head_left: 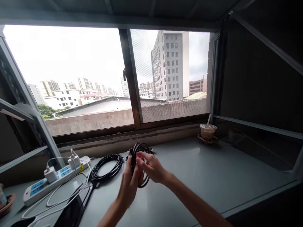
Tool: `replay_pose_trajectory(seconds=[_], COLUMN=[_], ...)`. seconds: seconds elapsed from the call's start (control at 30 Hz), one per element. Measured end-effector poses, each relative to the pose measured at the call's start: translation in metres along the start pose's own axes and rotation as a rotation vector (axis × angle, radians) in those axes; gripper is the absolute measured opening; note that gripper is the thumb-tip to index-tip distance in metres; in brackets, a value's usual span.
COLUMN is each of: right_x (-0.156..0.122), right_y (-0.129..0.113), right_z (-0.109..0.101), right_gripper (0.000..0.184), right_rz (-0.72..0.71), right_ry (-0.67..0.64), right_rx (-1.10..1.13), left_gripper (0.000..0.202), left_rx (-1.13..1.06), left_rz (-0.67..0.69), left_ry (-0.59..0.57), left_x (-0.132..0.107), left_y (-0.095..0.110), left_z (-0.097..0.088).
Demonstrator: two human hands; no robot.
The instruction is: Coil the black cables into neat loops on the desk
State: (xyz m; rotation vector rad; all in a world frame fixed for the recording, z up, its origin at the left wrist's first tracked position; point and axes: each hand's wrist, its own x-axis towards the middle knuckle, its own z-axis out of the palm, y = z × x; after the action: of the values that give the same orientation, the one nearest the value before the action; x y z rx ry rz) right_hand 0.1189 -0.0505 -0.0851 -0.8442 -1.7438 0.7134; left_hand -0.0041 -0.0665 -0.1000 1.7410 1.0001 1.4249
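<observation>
While the left hand [128, 183] and right hand [152, 167] grasp a looped black cable [133, 156], ends apparently hidden, a lidded clear plastic cup [208, 126] holds brownish drink [207, 135].

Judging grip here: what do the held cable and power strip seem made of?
Held cable: probably soft plastic or rubber jacketed, black with some sheen, bending in smooth loops. Power strip: likely hard plastic, smooth and white, with rounded ends.

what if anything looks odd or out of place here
The white cables sprawl in loose, overlapping loops beside the power strip, looking untidy next to the neatly wound black coil. Nothing appears spilled or damaged.
</observation>
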Motion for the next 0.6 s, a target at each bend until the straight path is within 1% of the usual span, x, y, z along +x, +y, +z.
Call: replay_pose_trajectory(seconds=[0.03, 0.07, 0.1, 0.13, 0.2, 0.27, 0.33, 0.4, 0.43, 0.53, 0.57, 0.6], right_x=[0.010, 0.019, 0.028, 0.037, 0.051, 0.062, 0.070, 0.077, 0.080, 0.087, 0.088, 0.089], right_y=[-0.013, -0.027, -0.040, -0.053, -0.073, -0.083, -0.085, -0.081, -0.078, -0.070, -0.067, -0.065], right_z=[-0.004, -0.008, -0.012, -0.013, -0.012, -0.005, 0.005, 0.012, 0.014, 0.011, 0.008, 0.005], right_gripper=[0.034, 0.039, 0.042, 0.041, 0.041, 0.042, 0.042, 0.042, 0.042, 0.045, 0.045, 0.045], right_rz=[-0.021, -0.041, -0.066, -0.093, -0.133, -0.129, -0.121, -0.115, -0.112, -0.107, -0.120, -0.141], right_ry=[-0.052, -0.112, -0.113, -0.086, -0.048, -0.002, 0.026, 0.018, 0.014, 0.060, 0.074, 0.080], right_rx=[-0.008, -0.029, -0.036, -0.023, 0.022, 0.123, 0.221, 0.261, 0.247, 0.099, 0.030, -0.033], left_gripper=[0.032, 0.031, 0.031, 0.030, 0.032, 0.034, 0.037, 0.039, 0.039, 0.034, 0.034, 0.036], left_rx=[-0.043, -0.091, -0.121, -0.150, -0.245, -0.337, -0.408, -0.442, -0.447, -0.431, -0.416, -0.400], left_rz=[0.027, 0.074, 0.102, 0.112, 0.065, 0.036, 0.003, -0.016, -0.017, -0.020, -0.027, -0.038], left_ry=[0.033, 0.091, 0.106, 0.120, 0.129, 0.133, 0.152, 0.178, 0.175, 0.098, 0.089, 0.103], left_x=[0.014, 0.028, 0.042, 0.053, 0.070, 0.078, 0.081, 0.083, 0.086, 0.097, 0.101, 0.105], left_y=[0.016, 0.033, 0.050, 0.066, 0.092, 0.108, 0.112, 0.107, 0.103, 0.087, 0.082, 0.078], left_z=[-0.004, -0.007, -0.011, -0.015, -0.021, -0.027, -0.031, -0.037, -0.040, -0.051, -0.054, -0.056])
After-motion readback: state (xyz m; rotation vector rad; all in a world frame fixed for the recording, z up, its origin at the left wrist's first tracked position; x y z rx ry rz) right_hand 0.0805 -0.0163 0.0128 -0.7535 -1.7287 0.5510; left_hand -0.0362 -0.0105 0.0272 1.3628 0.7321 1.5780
